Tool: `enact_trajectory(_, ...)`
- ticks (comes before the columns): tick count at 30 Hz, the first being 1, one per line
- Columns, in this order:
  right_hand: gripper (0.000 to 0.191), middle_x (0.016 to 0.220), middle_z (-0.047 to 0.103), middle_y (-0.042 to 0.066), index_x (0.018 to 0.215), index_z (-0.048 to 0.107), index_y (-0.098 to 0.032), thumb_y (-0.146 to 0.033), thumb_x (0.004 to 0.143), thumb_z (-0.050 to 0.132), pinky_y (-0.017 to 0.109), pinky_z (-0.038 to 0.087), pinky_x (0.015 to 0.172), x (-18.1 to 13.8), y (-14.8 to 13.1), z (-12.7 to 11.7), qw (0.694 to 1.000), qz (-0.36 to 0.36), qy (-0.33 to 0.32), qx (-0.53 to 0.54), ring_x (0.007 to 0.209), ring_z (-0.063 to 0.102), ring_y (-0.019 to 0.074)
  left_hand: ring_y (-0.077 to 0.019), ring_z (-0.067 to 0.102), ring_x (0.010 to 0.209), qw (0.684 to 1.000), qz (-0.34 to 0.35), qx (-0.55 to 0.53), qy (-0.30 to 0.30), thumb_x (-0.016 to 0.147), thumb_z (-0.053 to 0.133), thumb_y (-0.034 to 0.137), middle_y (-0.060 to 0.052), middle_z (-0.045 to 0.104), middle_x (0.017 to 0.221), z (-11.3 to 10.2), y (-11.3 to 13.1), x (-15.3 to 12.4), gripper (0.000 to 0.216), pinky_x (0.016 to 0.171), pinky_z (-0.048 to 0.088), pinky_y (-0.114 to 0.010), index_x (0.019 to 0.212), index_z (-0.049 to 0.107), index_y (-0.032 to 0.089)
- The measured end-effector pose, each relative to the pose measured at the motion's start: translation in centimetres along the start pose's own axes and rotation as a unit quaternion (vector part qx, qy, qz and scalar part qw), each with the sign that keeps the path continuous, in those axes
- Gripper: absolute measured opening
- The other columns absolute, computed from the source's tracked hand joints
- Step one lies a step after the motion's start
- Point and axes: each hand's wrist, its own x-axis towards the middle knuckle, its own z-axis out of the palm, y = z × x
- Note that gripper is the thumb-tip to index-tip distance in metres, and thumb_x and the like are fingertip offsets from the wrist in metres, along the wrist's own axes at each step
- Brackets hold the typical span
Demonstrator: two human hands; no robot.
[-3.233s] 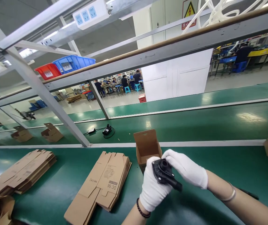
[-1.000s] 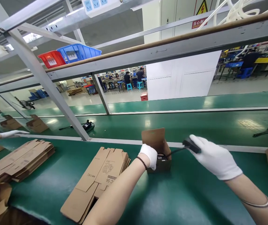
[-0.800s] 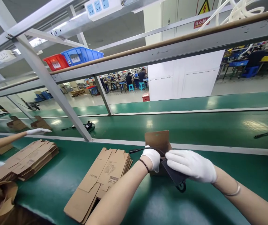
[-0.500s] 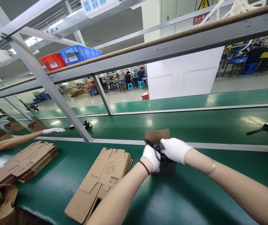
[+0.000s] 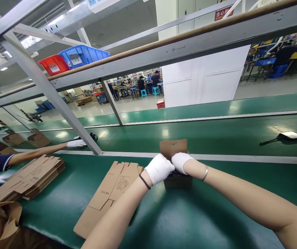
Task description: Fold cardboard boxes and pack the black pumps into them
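A small brown cardboard box point(image 5: 178, 181) stands open on the green bench, its back flap point(image 5: 173, 148) upright. My left hand point(image 5: 160, 169), in a white glove, is closed in a pinch at the box's left front rim. My right hand point(image 5: 181, 162), also gloved, reaches down into the opening with its fingers curled. Something black shows between the hands inside the box, mostly hidden. What either hand's fingertips hold cannot be made out. Left of the box, a stack of flat printed cartons point(image 5: 112, 193) lies partly behind my left forearm.
Beyond the bench's pale strip runs a green belt point(image 5: 138, 138), bearing a black cabled item with a white top point(image 5: 290, 135) at right. At left, a co-worker's gloved hand point(image 5: 76, 143) reaches near another black item point(image 5: 93, 137). More flat cartons point(image 5: 29, 176) lie there. A slanted metal post point(image 5: 67, 114) rises nearby.
The black cabled item between my hands has gone down into the box. My left hand has risen leftward to the rim. The belt item at right and the co-worker's hand have moved.
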Motion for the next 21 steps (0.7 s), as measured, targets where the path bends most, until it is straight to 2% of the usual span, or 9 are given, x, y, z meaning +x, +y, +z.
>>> enact_trajectory(3, 0.029, 0.111, 0.065, 0.009, 0.116, 0.06, -0.013, -0.035, 0.098, 0.054, 0.043, 0.052, 0.089, -1.2, 1.1, -0.2, 0.998, -0.019, 0.054, 0.005, 0.1, 0.063, 0.0214, -0.0224, 0.063, 0.064, 1.0, -0.005, 0.016, -0.007, 0.08, 0.058, 0.008, -0.008, 0.067, 0.068, 0.6, -0.2, 1.0, 0.016, 0.062, 0.04, -0.034, 0.069, 0.067, 0.016)
enact_trajectory(5, 0.028, 0.109, 0.066, 0.008, 0.113, 0.062, -0.015, -0.036, 0.1, 0.049, 0.042, 0.051, 0.088, -1.5, 1.6, -0.4, 0.997, -0.047, 0.053, 0.008, 0.099, 0.063, 0.0208, -0.0229, 0.063, 0.063, 1.0, -0.007, 0.022, -0.019, 0.079, 0.059, 0.006, -0.009, 0.068, 0.067, 0.7, -0.1, 1.6, 0.016, 0.062, 0.04, -0.035, 0.069, 0.068, 0.015)
enact_trajectory(7, 0.027, 0.103, 0.068, 0.007, 0.104, 0.065, -0.015, -0.037, 0.099, 0.05, 0.041, 0.051, 0.087, -1.3, 1.7, -0.7, 0.996, -0.087, 0.018, 0.009, 0.094, 0.064, 0.0198, -0.0239, 0.065, 0.065, 0.999, -0.006, 0.025, -0.037, 0.08, 0.063, 0.009, -0.01, 0.068, 0.066, 0.8, 0.0, 2.0, 0.013, 0.064, 0.04, -0.035, 0.069, 0.069, 0.014)
enact_trajectory(10, 0.03, 0.097, 0.069, 0.007, 0.1, 0.067, -0.015, -0.042, 0.096, 0.054, 0.038, 0.051, 0.082, -0.4, 1.5, -1.2, 0.99, -0.133, -0.049, 0.006, 0.087, 0.065, 0.0189, -0.0251, 0.066, 0.069, 0.998, -0.001, 0.026, -0.057, 0.081, 0.07, 0.024, -0.012, 0.07, 0.072, 0.5, -0.1, 2.0, 0.014, 0.069, 0.042, -0.035, 0.073, 0.071, 0.013)
enact_trajectory(13, 0.033, 0.094, 0.07, 0.009, 0.101, 0.069, -0.014, -0.044, 0.093, 0.056, 0.038, 0.051, 0.077, 0.6, 1.2, -1.8, 0.985, -0.147, -0.093, -0.004, 0.083, 0.066, 0.0212, -0.0245, 0.066, 0.081, 0.998, 0.015, 0.023, -0.064, 0.084, 0.068, 0.033, -0.011, 0.071, 0.079, 0.0, -0.2, 0.9, 0.019, 0.087, 0.042, -0.038, 0.081, 0.072, 0.015)
enact_trajectory(15, 0.035, 0.094, 0.071, 0.012, 0.101, 0.071, -0.014, -0.044, 0.09, 0.057, 0.039, 0.05, 0.076, 0.9, 1.4, -2.1, 0.982, -0.156, -0.105, -0.006, 0.086, 0.067, 0.0259, -0.0255, 0.066, 0.088, 0.997, 0.022, 0.015, -0.076, 0.084, 0.067, 0.04, -0.01, 0.072, 0.079, -0.1, -0.1, 0.2, 0.024, 0.1, 0.035, -0.042, 0.083, 0.073, 0.017)
enact_trajectory(18, 0.039, 0.098, 0.072, 0.011, 0.106, 0.072, -0.016, -0.047, 0.086, 0.059, 0.037, 0.05, 0.074, 0.9, 2.1, -2.2, 0.977, -0.18, -0.111, 0.008, 0.09, 0.067, 0.0292, -0.0326, 0.064, 0.094, 0.994, 0.01, -0.003, -0.108, 0.065, 0.082, 0.046, -0.013, 0.072, 0.079, 0.5, 0.6, 0.3, 0.035, 0.108, 0.024, -0.052, 0.08, 0.075, 0.015)
enact_trajectory(21, 0.036, 0.097, 0.073, 0.009, 0.105, 0.072, -0.018, -0.043, 0.079, 0.069, 0.036, 0.051, 0.073, 0.7, 2.2, -1.6, 0.977, -0.187, -0.1, 0.021, 0.087, 0.068, 0.029, -0.0363, 0.063, 0.099, 0.989, -0.014, -0.043, -0.139, 0.049, 0.09, 0.032, -0.013, 0.073, 0.083, 2.0, 1.2, 2.1, 0.03, 0.108, 0.026, -0.053, 0.07, 0.074, 0.018)
